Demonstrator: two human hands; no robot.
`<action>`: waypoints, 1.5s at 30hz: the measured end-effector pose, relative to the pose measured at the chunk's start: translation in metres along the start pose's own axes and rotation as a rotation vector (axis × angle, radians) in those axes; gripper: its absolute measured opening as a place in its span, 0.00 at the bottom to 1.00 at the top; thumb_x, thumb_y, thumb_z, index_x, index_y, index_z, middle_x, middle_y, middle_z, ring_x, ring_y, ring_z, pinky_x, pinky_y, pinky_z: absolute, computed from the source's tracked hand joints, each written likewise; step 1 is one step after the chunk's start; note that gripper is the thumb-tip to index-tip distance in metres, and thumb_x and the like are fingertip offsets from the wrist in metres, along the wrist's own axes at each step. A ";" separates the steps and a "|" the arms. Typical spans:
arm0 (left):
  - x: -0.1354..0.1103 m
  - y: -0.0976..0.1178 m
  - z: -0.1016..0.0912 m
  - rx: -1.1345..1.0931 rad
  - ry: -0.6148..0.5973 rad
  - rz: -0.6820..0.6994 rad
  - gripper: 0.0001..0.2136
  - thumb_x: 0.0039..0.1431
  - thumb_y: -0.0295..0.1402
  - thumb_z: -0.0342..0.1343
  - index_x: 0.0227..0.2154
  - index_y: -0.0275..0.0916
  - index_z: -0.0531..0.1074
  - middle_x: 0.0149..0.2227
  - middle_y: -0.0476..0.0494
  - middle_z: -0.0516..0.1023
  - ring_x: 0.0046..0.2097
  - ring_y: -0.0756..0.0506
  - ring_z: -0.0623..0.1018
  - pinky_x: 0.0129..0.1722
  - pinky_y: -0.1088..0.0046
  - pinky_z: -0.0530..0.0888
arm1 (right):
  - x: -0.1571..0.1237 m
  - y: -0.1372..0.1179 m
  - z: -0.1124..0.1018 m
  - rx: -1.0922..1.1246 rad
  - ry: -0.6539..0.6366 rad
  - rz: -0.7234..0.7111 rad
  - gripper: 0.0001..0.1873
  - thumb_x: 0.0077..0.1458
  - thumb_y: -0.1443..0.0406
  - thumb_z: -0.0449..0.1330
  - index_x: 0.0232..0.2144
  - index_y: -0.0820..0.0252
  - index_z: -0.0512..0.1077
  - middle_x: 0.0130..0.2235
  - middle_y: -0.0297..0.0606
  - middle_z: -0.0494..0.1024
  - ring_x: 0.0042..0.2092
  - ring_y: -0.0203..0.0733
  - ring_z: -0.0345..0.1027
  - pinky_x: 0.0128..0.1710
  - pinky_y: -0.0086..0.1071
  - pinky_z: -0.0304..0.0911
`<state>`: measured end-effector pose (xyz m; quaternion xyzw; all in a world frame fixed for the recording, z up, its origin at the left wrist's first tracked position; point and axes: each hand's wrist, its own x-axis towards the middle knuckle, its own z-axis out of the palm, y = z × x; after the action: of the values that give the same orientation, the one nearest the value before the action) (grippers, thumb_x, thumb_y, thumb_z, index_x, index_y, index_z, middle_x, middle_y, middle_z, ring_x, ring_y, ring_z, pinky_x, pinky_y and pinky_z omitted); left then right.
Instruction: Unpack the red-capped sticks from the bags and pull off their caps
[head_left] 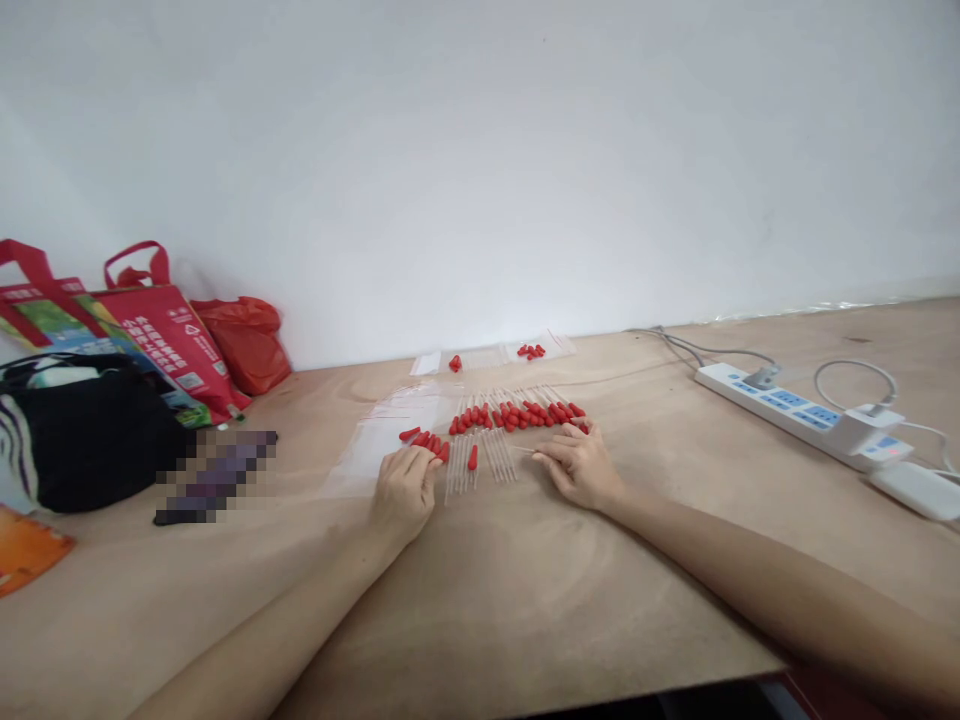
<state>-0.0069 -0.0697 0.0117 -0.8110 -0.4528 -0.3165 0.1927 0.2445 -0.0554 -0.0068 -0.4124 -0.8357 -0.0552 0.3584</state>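
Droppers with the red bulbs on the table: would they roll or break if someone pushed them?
The droppers look like thin, round, clear tubes, so they would probably roll sideways on the flat table. Such slim, glass-like stems may snap if pressed hard. Being so small, each is likely very light.

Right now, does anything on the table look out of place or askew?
One dropper lies below the row of droppers, its red bulb out of line, between the left hand and the right hand. A few loose red bulbs sit apart, farther back. Nothing looks spilled or broken.
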 end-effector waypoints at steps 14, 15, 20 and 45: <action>0.049 0.036 0.015 0.253 -0.542 -0.293 0.17 0.56 0.42 0.41 0.29 0.34 0.68 0.33 0.36 0.76 0.37 0.39 0.74 0.43 0.59 0.59 | 0.019 -0.017 0.017 -0.131 -0.105 0.229 0.11 0.49 0.69 0.49 0.34 0.58 0.70 0.33 0.37 0.76 0.37 0.39 0.66 0.42 0.37 0.41; 0.050 0.037 0.015 0.261 -0.543 -0.283 0.15 0.56 0.40 0.41 0.29 0.34 0.68 0.32 0.36 0.76 0.37 0.39 0.74 0.43 0.59 0.59 | 0.020 -0.019 0.017 -0.142 -0.113 0.221 0.11 0.50 0.68 0.49 0.34 0.58 0.70 0.34 0.37 0.76 0.37 0.39 0.66 0.42 0.38 0.41; 0.054 0.020 0.000 0.270 -0.527 -0.352 0.15 0.56 0.37 0.39 0.29 0.35 0.69 0.32 0.36 0.76 0.36 0.39 0.75 0.38 0.62 0.62 | 0.019 -0.024 0.013 -0.156 -0.159 0.139 0.14 0.53 0.57 0.50 0.35 0.58 0.69 0.36 0.39 0.74 0.40 0.41 0.65 0.43 0.39 0.41; 0.058 -0.046 -0.009 -0.043 -0.477 -0.535 0.11 0.49 0.41 0.49 0.27 0.39 0.69 0.33 0.47 0.75 0.34 0.47 0.73 0.32 0.75 0.65 | 0.012 0.007 0.000 -0.084 -0.046 0.260 0.13 0.54 0.57 0.50 0.31 0.56 0.72 0.34 0.37 0.74 0.39 0.41 0.64 0.41 0.38 0.44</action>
<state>-0.0266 -0.0155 0.0590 -0.7186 -0.6747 -0.1667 -0.0251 0.2451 -0.0431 -0.0008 -0.5329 -0.7802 -0.0338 0.3259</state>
